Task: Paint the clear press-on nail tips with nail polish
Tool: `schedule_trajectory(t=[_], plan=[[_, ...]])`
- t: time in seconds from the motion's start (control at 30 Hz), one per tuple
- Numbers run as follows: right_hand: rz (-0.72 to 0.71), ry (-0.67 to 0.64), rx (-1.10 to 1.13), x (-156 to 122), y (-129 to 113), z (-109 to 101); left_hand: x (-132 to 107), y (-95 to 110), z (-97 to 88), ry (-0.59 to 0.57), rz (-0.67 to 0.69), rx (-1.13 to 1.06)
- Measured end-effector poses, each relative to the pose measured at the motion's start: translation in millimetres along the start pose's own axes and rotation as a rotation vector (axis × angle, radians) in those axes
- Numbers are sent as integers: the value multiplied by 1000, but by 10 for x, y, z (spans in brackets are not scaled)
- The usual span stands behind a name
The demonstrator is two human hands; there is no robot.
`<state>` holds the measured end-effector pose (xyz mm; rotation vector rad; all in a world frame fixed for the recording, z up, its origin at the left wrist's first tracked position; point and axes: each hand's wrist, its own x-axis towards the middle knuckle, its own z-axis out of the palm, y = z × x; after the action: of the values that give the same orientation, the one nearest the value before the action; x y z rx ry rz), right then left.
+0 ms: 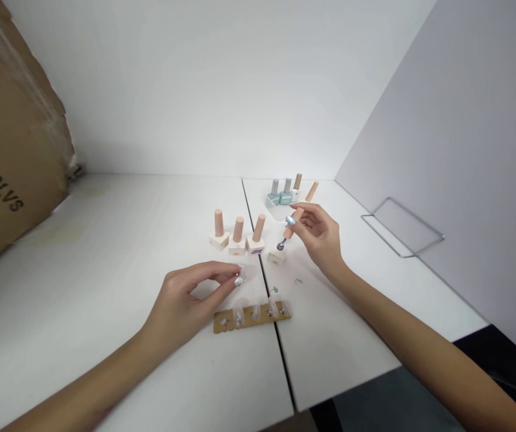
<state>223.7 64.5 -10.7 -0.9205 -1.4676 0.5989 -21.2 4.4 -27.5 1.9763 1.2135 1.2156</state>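
My right hand [320,235] grips the peach cap of a nail polish brush [288,230]. The brush end is at the mouth of an uncapped white polish bottle [276,257]; whether it is inside the neck I cannot tell. Thumb and fingers of my left hand [199,289] pinch a small clear false nail [242,275], partly hidden by the fingertips. Just in front of that hand lies a brown holder strip [263,319] bearing several clear false nails. Three capped white bottles with peach caps [237,237] stand beyond my left hand.
A clear tray [280,212] at the back holds teal bottles with silver caps [286,195] and others. Small green smears mark the tabletop [159,222], which a dark seam crosses. A cardboard box [10,132] stands left; a wire frame [402,228] is by the right wall.
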Motion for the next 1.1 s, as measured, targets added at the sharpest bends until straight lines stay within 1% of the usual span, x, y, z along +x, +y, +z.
schedule_trajectory(t=[0.07, 0.2, 0.27, 0.3, 0.43, 0.53, 0.63, 0.73, 0.9, 1.1], plan=[[-30, 36, -8, 2, -28, -5, 1, 1, 1, -2, -8, -1], [-94, 159, 19, 7, -74, -19, 2, 14, -2, -30, -55, -19], [-94, 200, 61, 3, -81, -22, 8, 30, -4, -49, -86, -40], [-79, 200, 88, -4, -85, -20, 12, 38, -2, -58, -99, -51], [68, 101, 206, -75, -138, 29, 26, 48, 13, -63, -140, -91], [162, 38, 220, -167, -217, 106, 28, 37, 25, -51, -158, -112], [185, -36, 251, -265, -301, 196, 29, 38, 33, -66, -177, -133], [170, -78, 293, -342, -373, 269, 29, 56, 42, -98, -196, -148], [154, -73, 246, -393, -449, 313, 11, 68, 57, -113, -196, -135], [202, -68, 279, -403, -448, 326, -7, 66, 59, -119, -166, -108]])
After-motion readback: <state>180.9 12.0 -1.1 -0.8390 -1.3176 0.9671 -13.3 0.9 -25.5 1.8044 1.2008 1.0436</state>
